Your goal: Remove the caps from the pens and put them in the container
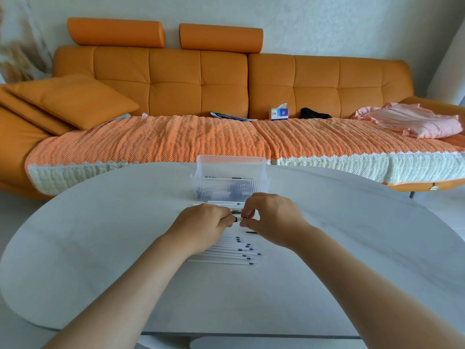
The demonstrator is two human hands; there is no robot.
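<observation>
Both hands meet over the middle of the white oval surface (pixel 100 248), just in front of the container (pixel 231 159). The left hand (pixel 203 222) is curled around the barrel of a white pen (pixel 237 219). The right hand (pixel 271 215) pinches the pen's other end with thumb and fingertips. A short black piece shows in the gap between them, but I cannot tell if the cap is off.

The container is a clear ribbed plastic box, and dark pen parts show through its wall. A single pen (pixel 226 202) lies just before it, partly hidden by the right hand. Nearer the person, a row of pens (pixel 226 251) lies side by side, its left ends covered by the left wrist. A loose black cap (pixel 251 232) lies beside the right wrist.

Beyond the surface stands an orange sofa (pixel 176 79) under a textured orange throw (pixel 176 139). On it are a cushion (pixel 70 102), some papers (pixel 231 115), a tissue box (pixel 278 113), a black cloth (pixel 314 113) and a pink garment (pixel 412 119).
</observation>
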